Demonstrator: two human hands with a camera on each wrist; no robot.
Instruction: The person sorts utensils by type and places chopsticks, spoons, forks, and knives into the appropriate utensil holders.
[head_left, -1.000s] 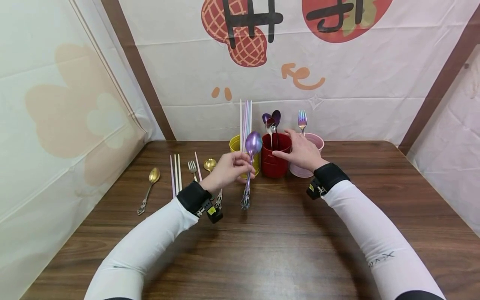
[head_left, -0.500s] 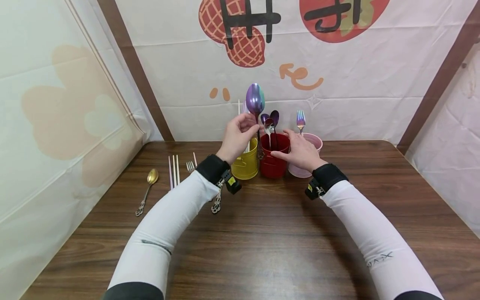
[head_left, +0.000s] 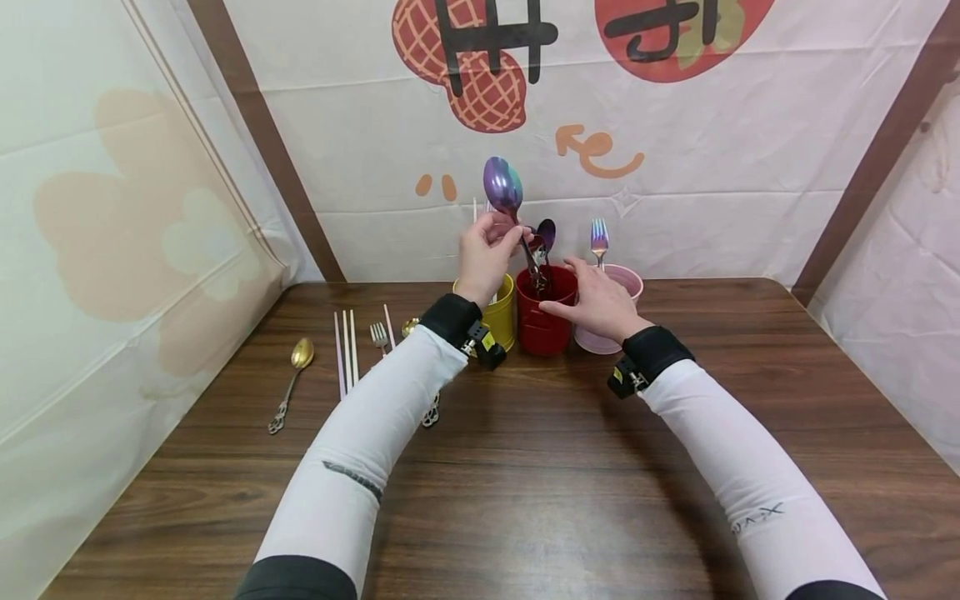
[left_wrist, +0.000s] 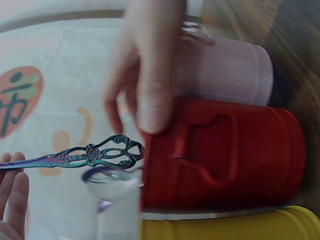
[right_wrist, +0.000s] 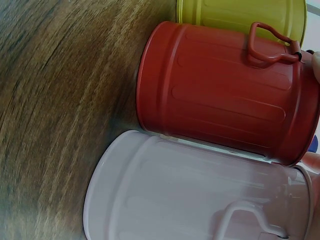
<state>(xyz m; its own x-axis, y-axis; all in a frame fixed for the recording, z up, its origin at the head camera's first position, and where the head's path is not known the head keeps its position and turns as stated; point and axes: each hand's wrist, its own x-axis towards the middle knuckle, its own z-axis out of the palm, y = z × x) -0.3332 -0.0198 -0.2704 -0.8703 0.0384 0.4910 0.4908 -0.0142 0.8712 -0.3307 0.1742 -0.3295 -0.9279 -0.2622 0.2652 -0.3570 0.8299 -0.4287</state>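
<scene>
My left hand (head_left: 483,257) pinches a shiny purple-blue spoon (head_left: 502,185) by its handle, bowl upward and leaning left. In the left wrist view, the ornate end of the spoon's handle (left_wrist: 92,155) is at the mouth of the red bucket (left_wrist: 260,150). Several spoons stand in that bucket, a dark purple spoon (head_left: 547,233) among them. My right hand (head_left: 600,304) holds the red bucket's rim, thumb in front and fingers behind. In the right wrist view, the red bucket (right_wrist: 220,90) stands beside the pink bucket (right_wrist: 190,195), and only fingertips show.
Left of the red bucket is a yellow bucket (head_left: 501,325) with chopsticks. A fork (head_left: 599,237) stands in the pink bucket at right. On the table's left lie a gold-bowled spoon (head_left: 302,353), several chopsticks (head_left: 347,350), a small fork (head_left: 379,335) and another gold piece, partly behind my left arm.
My left hand has lifted the purple spoon from in front of the yellow bucket, then carried its handle end rightward over the red bucket. My right hand has stayed at the red bucket.
</scene>
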